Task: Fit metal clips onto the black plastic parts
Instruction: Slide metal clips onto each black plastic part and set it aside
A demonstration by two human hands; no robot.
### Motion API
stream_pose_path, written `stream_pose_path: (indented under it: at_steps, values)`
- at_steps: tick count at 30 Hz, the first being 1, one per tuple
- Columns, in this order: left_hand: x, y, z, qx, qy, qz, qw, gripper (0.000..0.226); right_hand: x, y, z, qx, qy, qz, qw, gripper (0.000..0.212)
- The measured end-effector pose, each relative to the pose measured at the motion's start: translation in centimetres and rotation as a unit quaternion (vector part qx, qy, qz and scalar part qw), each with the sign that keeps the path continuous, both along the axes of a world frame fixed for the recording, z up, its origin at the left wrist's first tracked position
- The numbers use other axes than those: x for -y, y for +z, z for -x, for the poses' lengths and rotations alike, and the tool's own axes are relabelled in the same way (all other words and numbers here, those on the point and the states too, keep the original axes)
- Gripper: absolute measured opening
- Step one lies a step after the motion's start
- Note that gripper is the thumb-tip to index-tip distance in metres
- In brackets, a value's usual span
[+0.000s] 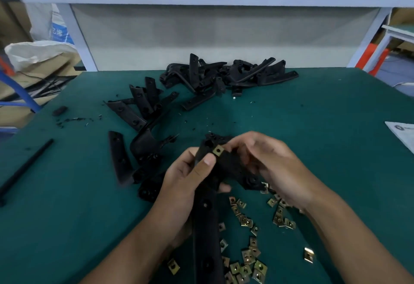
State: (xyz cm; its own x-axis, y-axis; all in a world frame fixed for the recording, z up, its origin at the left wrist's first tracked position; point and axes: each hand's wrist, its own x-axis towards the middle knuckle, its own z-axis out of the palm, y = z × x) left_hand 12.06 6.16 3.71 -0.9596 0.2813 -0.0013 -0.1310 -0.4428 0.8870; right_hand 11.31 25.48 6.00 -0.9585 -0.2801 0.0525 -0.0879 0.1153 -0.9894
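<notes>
I hold one long black plastic part (207, 212) upright over the green table (324, 127). My left hand (186, 185) grips its upper stem, thumb lying just below a brass-coloured metal clip (218, 150) seated near the part's top. My right hand (275, 167) curls round the part's right wing, fingers next to the clip. Several loose metal clips (246, 250) lie scattered on the table below my hands.
A pile of black plastic parts (226, 75) lies at the table's far edge, and a second group (139, 127) spreads out left of my hands. A black rod (26, 167) lies at the left. A paper sheet (403, 133) sits at the right edge.
</notes>
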Motion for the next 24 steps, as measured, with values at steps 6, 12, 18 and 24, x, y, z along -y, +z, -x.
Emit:
stream_pose_path:
  at_steps: [6, 12, 18, 24]
  values:
    - [1.3, -0.3, 1.2, 0.035, 0.005, -0.08, 0.996, 0.032, -2.8, -0.5, 0.0, 0.02, 0.106, -0.306, 0.946, 0.024]
    - [2.1, -1.2, 2.4, -0.009, -0.014, -0.03, 0.999, 0.039, -1.9, -1.9, 0.1, -0.039, 0.116, -0.388, 0.914, 0.026]
    - [2.4, -0.7, 2.5, -0.002, 0.015, -0.039, 0.999, 0.024, -1.6, -2.2, 0.1, -0.054, 0.128, -0.378, 0.915, 0.011]
    - [1.6, 0.0, 1.0, 0.019, -0.06, -0.049, 0.997, 0.04, -1.5, -1.4, 0.2, -0.079, 0.001, -0.222, 0.972, 0.023]
